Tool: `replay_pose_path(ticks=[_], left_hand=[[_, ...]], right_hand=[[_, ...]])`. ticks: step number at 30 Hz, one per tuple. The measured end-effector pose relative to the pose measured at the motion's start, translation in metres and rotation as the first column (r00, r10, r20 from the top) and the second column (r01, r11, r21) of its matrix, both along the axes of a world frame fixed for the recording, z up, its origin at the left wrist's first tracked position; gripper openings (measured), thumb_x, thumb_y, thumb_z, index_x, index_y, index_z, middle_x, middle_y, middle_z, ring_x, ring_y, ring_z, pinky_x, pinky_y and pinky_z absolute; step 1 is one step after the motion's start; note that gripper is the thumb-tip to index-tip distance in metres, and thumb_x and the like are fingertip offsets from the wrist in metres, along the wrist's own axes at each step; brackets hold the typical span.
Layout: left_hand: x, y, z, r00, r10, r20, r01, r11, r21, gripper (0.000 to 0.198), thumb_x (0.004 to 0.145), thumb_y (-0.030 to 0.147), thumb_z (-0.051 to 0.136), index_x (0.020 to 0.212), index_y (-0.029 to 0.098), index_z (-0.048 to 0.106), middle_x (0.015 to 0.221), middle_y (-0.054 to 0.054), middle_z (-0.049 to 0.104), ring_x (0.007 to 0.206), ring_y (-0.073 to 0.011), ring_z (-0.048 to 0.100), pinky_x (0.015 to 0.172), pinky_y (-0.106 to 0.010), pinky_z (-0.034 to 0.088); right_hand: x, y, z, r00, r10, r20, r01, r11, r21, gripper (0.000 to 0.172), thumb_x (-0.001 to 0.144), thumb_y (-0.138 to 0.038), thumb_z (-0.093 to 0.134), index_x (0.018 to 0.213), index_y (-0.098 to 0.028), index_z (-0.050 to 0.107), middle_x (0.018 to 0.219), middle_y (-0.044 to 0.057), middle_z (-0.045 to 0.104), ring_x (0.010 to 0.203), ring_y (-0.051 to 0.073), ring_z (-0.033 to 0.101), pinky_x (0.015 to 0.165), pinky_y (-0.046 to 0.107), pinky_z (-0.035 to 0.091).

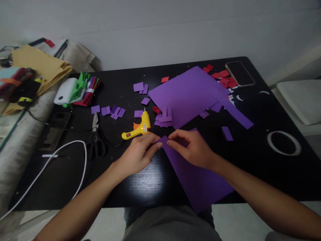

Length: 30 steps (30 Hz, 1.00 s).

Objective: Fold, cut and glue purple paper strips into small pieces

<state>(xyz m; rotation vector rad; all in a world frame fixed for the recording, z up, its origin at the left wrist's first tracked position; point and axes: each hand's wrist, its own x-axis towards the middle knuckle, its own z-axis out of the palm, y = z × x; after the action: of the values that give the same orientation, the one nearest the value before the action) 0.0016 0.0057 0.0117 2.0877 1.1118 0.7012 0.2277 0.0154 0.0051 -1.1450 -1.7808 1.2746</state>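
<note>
Wall [120,47]: grey;
Table [250,179]: black, wood-grained;
Seat [301,100]: pale, right of table;
Floor [112,224]: pale;
Glare [145,185]: bright, on table

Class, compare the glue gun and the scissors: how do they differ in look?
The glue gun is yellow with an orange trigger; the scissors have black handles and grey blades. The glue gun has one grip, the scissors two loops. Both lie on the table, tips pointing toward the wall.

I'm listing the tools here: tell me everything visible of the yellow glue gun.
The yellow glue gun looks plastic, with an orange trigger, a pale label and a red patch on its handle. It lies on its side on the black table, nozzle pointing away, handle toward the left. The left hand is very near; whether they touch is unclear.
</note>
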Motion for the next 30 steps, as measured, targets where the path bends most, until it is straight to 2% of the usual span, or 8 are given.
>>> replay_pose_path(ticks=[6, 14, 19, 25, 30], left_hand=[[-0.0005, 0.0011, -0.0004, 1.0, -0.008, 0.013, 0.008, 0.999, -0.032, 0.017, 0.103, 0.021, 0.058, 0.086, 0.018, 0.06, 0.075, 0.003, 0.06, 0.068, -0.0105, 0.055, 0.064, -0.023, 0.042], [-0.0016, -0.0003, -0.0037, 0.997, 0.062, 0.035, -0.054, 0.979, -0.194, 0.022, 0.102, 0.031, 0.061, 0.085, 0.017, 0.063, 0.073, 0.002, 0.058, 0.067, -0.0113, 0.054, 0.057, -0.022, 0.041], [-0.0012, -0.0008, -0.0046, 0.997, 0.056, 0.048, -0.046, 0.982, -0.183, 0.023, 0.101, 0.033, 0.061, 0.085, 0.017, 0.065, 0.072, 0.002, 0.057, 0.066, -0.0109, 0.053, 0.056, -0.021, 0.04], [-0.0008, -0.001, -0.0042, 0.998, 0.05, 0.034, -0.045, 0.987, -0.155, 0.024, 0.101, 0.032, 0.061, 0.083, 0.017, 0.062, 0.071, 0.003, 0.055, 0.065, -0.0101, 0.051, 0.056, -0.021, 0.039], [-0.0005, -0.0008, -0.0033, 0.998, 0.041, 0.045, -0.034, 0.989, -0.14, 0.022, 0.1, 0.031, 0.063, 0.082, 0.017, 0.062, 0.071, 0.003, 0.057, 0.065, -0.0092, 0.052, 0.06, -0.022, 0.041]], right_hand=[[0.0007, 0.0001, 0.0007, 1.0, 0.024, 0.019, -0.024, 0.999, 0.047, 0.006, 0.094, -0.023, 0.069, 0.092, -0.019, 0.073, 0.08, -0.001, 0.074, 0.071, 0.012, 0.067, 0.067, 0.024, 0.051], [-0.0009, -0.0006, -0.0014, 0.998, 0.018, -0.056, -0.021, 0.999, -0.049, 0.008, 0.093, -0.026, 0.07, 0.092, -0.018, 0.072, 0.082, 0.001, 0.075, 0.074, 0.015, 0.069, 0.068, 0.026, 0.054], [-0.0007, -0.0005, -0.0006, 0.998, 0.015, -0.058, -0.02, 0.997, -0.08, 0.012, 0.092, -0.031, 0.071, 0.091, -0.019, 0.072, 0.081, 0.001, 0.075, 0.074, 0.016, 0.07, 0.068, 0.028, 0.054], [-0.0006, 0.0003, 0.0003, 1.0, 0.023, 0.008, -0.023, 1.0, 0.011, 0.012, 0.096, -0.029, 0.067, 0.09, -0.019, 0.071, 0.077, 0.0, 0.072, 0.068, 0.014, 0.065, 0.064, 0.027, 0.05], [-0.001, -0.0006, -0.0014, 1.0, 0.026, 0.014, -0.027, 0.999, 0.029, 0.012, 0.097, -0.029, 0.066, 0.091, -0.018, 0.071, 0.08, 0.001, 0.073, 0.07, 0.014, 0.066, 0.066, 0.027, 0.05]])
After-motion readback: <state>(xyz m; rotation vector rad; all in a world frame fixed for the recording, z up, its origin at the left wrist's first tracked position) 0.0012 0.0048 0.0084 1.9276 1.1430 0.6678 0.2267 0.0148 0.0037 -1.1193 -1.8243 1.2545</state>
